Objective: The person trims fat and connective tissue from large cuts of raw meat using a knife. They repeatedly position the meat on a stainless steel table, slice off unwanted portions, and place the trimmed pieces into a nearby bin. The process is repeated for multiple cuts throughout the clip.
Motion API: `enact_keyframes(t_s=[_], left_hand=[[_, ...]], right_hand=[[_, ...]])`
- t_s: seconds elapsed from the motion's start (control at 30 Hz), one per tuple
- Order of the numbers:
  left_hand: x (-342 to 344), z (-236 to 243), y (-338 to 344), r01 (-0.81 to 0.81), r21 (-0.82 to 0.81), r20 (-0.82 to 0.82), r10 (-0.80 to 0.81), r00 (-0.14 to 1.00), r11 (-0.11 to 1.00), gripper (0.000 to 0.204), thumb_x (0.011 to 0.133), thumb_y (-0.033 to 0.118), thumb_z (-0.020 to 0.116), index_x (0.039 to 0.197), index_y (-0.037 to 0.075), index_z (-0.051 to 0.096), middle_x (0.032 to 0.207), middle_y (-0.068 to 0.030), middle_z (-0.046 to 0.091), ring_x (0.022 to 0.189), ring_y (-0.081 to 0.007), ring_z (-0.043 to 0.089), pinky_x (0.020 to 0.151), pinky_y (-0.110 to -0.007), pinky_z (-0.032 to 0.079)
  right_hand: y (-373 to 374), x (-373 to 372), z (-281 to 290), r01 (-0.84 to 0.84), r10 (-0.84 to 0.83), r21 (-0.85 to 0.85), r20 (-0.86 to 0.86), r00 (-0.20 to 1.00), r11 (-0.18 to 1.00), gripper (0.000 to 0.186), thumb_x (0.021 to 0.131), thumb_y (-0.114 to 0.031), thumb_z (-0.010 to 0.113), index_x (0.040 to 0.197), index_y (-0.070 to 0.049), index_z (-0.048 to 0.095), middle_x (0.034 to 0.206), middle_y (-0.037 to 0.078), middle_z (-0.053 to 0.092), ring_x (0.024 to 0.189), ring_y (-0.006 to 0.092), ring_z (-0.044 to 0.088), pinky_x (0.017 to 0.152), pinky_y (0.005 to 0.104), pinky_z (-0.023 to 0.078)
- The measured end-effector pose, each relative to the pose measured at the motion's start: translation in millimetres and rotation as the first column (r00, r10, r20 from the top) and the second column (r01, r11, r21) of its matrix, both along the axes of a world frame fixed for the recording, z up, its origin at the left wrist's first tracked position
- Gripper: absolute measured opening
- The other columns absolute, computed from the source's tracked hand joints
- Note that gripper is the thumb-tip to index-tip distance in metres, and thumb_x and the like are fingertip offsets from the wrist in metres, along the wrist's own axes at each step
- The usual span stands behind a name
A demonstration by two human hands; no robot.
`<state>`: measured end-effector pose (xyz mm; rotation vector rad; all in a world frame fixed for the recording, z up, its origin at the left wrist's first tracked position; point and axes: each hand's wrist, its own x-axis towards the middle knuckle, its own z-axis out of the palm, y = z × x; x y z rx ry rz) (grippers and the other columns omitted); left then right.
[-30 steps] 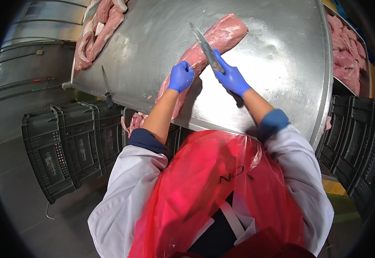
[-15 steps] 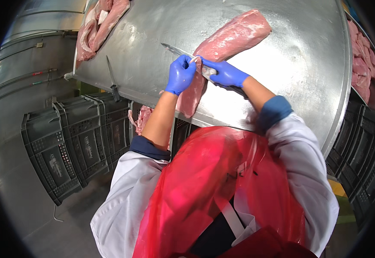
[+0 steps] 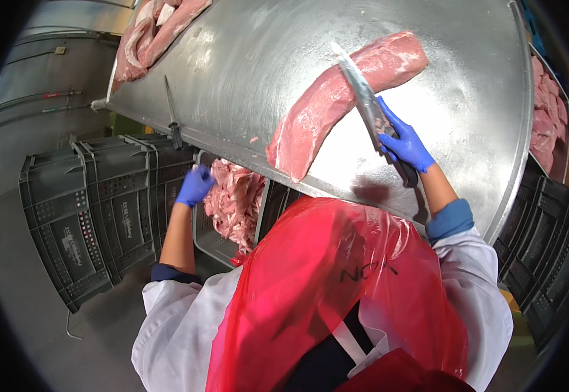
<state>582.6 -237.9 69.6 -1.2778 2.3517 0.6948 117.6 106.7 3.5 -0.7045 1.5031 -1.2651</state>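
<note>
A long piece of pink boneless meat, a loin [image 3: 346,91], lies diagonally on the steel table. In my right hand [image 3: 410,142], gloved in blue, is a long knife [image 3: 363,91] with a dark handle. Its blade points away over the loin, crossing it; I cannot tell whether it touches. My left hand [image 3: 195,185], also in a blue glove, is off the table, at the far left side of a grey crate [image 3: 211,243] of meat trimmings [image 3: 232,199]. Its fingers are bunched, and whatever they may hold is hidden.
A sharpening steel [image 3: 172,114] lies at the table's left edge. More loins [image 3: 157,39] rest at the far left corner of the table [image 3: 265,39]. Dark stacked crates [image 3: 111,212] stand at the left. At the right is a container of meat pieces [image 3: 545,111].
My left hand has left the loin and moved left and down to the trimmings crate. My right hand has moved right and down with the knife, whose blade now points farther away from me.
</note>
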Motion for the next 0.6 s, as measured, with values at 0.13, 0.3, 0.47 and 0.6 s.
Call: enact_keyframes(t_s=[0.13, 0.3, 0.47, 0.6], left_hand=[[-124, -26, 70, 0.221, -0.265, -0.278, -0.294, 0.915, 0.939, 0.075, 0.070, 0.043, 0.082, 0.124, -0.006, 0.059, 0.126, -0.0303, 0.057, 0.125, -0.0467, 0.049, 0.111, -0.052, 0.036], [-280, -69, 124, 0.133, -0.401, -0.106, -0.190, 0.976, 0.906, 0.089, 0.063, 0.043, 0.084, 0.129, -0.006, 0.051, 0.128, -0.0298, 0.056, 0.124, -0.0441, 0.053, 0.105, -0.051, 0.043], [-298, -83, 27, -0.038, 0.397, -0.370, 0.198, 0.908, 0.917, 0.064, 0.070, 0.025, 0.075, 0.122, -0.008, 0.059, 0.106, -0.0264, 0.067, 0.097, -0.0428, 0.068, 0.089, -0.048, 0.056], [-308, -60, 66, 0.179, 0.961, -0.277, 0.735, 0.618, 0.212, 0.065, 0.073, 0.021, 0.068, 0.130, -0.007, 0.053, 0.120, -0.0242, 0.065, 0.110, -0.0424, 0.063, 0.100, -0.051, 0.051]], right_hand=[[48, 11, -2, 0.199, -0.198, 0.003, 0.100, 0.975, 0.980, 0.083, 0.089, 0.005, 0.054, 0.160, -0.027, 0.025, 0.086, 0.005, 0.063, 0.058, 0.0084, 0.058, 0.048, 0.0233, 0.049], [89, 33, 9, 0.317, -0.321, 0.087, 0.039, 0.946, 0.944, 0.083, 0.092, 0.005, 0.055, 0.160, -0.027, 0.022, 0.088, 0.005, 0.064, 0.060, 0.0078, 0.057, 0.050, 0.0223, 0.048], [156, 54, 27, 0.453, -0.460, 0.145, 0.018, 0.888, 0.880, 0.085, 0.092, 0.006, 0.055, 0.161, -0.027, 0.020, 0.083, 0.002, 0.061, 0.059, 0.0061, 0.053, 0.048, 0.0214, 0.044], [210, 79, 32, 0.602, -0.605, 0.161, -0.036, 0.796, 0.782, 0.084, 0.091, 0.007, 0.054, 0.161, -0.025, 0.021, 0.082, 0.000, 0.059, 0.055, 0.0051, 0.048, 0.047, 0.0202, 0.042]])
